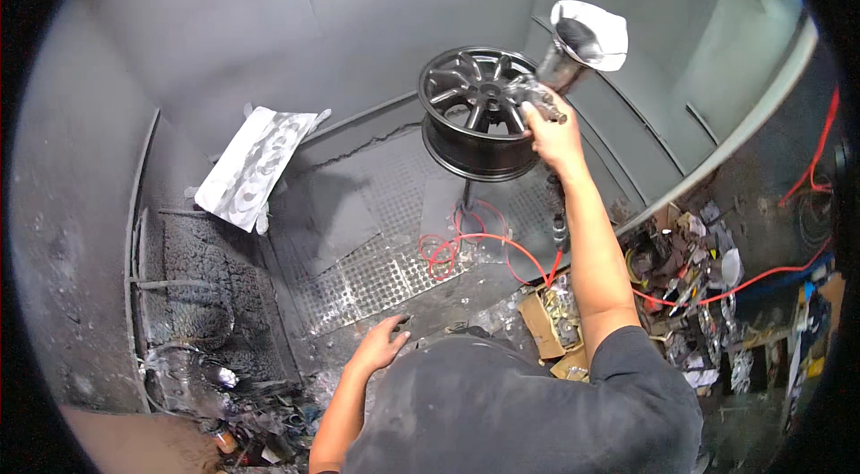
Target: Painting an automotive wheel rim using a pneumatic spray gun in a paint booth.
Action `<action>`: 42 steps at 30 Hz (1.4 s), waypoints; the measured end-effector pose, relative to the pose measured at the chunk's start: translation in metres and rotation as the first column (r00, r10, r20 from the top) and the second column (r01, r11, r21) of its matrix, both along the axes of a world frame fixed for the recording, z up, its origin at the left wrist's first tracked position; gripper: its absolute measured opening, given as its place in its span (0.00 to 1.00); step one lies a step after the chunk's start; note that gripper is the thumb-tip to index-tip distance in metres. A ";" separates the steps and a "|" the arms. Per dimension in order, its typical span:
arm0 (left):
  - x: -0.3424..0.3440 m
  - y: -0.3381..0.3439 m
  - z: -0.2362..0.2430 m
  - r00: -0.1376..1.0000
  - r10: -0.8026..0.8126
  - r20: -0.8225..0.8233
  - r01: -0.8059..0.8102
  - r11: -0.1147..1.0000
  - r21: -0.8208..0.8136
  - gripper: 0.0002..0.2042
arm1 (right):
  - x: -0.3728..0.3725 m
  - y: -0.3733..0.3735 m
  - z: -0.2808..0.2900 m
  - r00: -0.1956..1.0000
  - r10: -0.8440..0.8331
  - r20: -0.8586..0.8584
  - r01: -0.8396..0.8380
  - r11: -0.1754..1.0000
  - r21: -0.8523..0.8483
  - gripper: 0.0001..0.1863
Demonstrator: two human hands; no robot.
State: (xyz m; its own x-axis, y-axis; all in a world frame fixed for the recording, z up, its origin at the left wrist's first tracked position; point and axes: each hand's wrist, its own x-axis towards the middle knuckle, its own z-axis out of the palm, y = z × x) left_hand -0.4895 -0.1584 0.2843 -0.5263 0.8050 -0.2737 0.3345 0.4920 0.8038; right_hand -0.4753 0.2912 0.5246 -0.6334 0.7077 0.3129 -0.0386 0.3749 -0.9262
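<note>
My right hand (557,135) is wrapped round a spray gun (530,96), which is held out over the right side of a dark multi-spoke wheel rim (479,147). On top of the gun sits a metal cup (563,71) with a white cloth or paper cover (609,37) at its mouth. Below the hand, a red air hose (557,263) joins the gun's lower fitting. The wheel rests raised on a thin stand (467,194), its spoked face up. My left hand (383,344) hangs low near my body, fingers spread, holding nothing.
Grey booth walls (224,17) enclose the wheel. A stained white sheet (255,168) covers something at the left. Dark textured filter panels (193,286) stand below it. Hose loops lie on the metal grate (385,281). An open cardboard box (540,328) and heaped rubbish (699,286) are at the right.
</note>
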 end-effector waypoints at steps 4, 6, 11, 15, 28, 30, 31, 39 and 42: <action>0.024 -0.036 0.006 1.000 -0.018 -0.014 0.018 1.000 0.021 0.23 | 0.061 0.004 -0.012 0.933 -0.354 -0.069 0.360 0.924 0.126 0.22; 0.049 -0.066 -0.011 0.984 0.075 0.163 -0.085 0.995 0.056 0.22 | 0.101 -0.011 -0.013 0.891 -0.453 -0.021 0.453 0.887 0.091 0.21; 0.095 -0.110 -0.034 0.963 -0.029 0.268 0.032 0.999 -0.008 0.23 | 0.158 -0.082 -0.029 0.924 -0.374 0.082 0.377 0.926 -0.025 0.22; 0.110 -0.107 -0.023 0.965 -0.125 0.232 0.153 0.982 -0.108 0.23 | 0.157 -0.139 -0.044 0.985 -0.171 0.005 0.171 0.982 -0.082 0.26; 0.187 -0.057 -0.024 0.961 0.116 0.252 -0.141 0.987 0.082 0.21 | 0.172 -0.137 -0.075 0.991 -0.131 -0.010 0.131 0.991 0.003 0.25; 0.205 -0.028 -0.030 0.940 0.168 0.298 -0.200 0.977 0.078 0.21 | 0.203 -0.114 -0.095 0.995 -0.094 -0.036 0.090 0.989 -0.120 0.29; 0.212 -0.007 -0.032 0.941 0.165 0.296 -0.195 0.978 0.074 0.21 | 0.224 -0.104 -0.106 0.997 -0.079 0.018 0.081 0.977 -0.196 0.31; 0.279 0.208 -0.010 0.956 -0.227 0.187 0.217 0.974 0.073 0.21 | 0.359 -0.036 -0.240 0.967 -0.228 0.113 0.238 0.968 -0.084 0.40; 0.302 0.250 -0.017 0.911 -0.353 0.213 0.361 0.933 -0.001 0.20 | 0.383 -0.006 -0.288 0.921 -0.386 0.055 0.366 0.807 -0.463 0.32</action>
